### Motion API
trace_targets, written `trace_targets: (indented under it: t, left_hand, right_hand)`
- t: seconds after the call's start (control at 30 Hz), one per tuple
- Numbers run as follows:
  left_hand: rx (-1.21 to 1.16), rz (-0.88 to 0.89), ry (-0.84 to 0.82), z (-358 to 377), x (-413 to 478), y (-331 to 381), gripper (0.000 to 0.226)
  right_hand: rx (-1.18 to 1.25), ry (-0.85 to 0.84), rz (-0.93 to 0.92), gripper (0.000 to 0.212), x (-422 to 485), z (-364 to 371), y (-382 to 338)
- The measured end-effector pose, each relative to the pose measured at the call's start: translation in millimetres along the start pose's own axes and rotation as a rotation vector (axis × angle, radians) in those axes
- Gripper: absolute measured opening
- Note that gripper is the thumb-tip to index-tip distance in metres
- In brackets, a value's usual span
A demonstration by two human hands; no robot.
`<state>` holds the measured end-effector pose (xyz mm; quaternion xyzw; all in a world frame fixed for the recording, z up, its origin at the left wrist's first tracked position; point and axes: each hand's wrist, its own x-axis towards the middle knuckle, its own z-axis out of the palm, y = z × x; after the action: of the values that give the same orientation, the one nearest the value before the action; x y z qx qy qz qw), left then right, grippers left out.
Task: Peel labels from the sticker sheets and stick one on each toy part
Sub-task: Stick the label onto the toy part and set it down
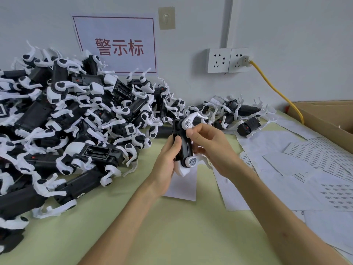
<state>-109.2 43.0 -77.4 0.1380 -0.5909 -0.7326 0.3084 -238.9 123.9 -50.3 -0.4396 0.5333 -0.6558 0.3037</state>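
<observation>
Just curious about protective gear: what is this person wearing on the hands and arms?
Nothing that shows. The left hand and right hand are bare: no gloves, rings or watch. The left arm and right arm are uncovered down to the frame's edge, with no sleeve in view.

A white sign (116, 44) with a red border and three large red characters is fixed to the pale wall (286, 35). Just to its right, higher up, sits a beige adhesive hook (166, 18). A white conduit (228, 22) runs down the wall to two white sockets (218, 60) side by side. A plug (248, 61) sits in the right one, and its yellow cable (275, 88) slopes down to the corner of a cardboard box (324, 125) at the right edge. The counter (172, 226) is pale green.
</observation>
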Motion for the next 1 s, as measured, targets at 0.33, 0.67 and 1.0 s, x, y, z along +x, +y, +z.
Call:
trace_targets:
  t: [0.33, 0.67, 1.0]
  left_hand:
    - [0.158, 0.039, 0.079, 3.1, -0.5, -1.7, 0.047]
    - [0.201, 0.068, 0.131, 4.4, -1.8, 0.1, 0.05]
    - [0.139, -0.016, 0.159, 2.4, 0.8, 4.0, 0.038]
  right_hand:
    - [-0.005, -0.121, -0.034, 0.024, -2.0, 3.5, 0.1]
    - [-0.038, -0.121, -0.05, 0.013, -3.6, 5.9, -2.3]
    - [-0.049, -0.056, -0.057, 0.022, -2.5, 7.9, 0.7]
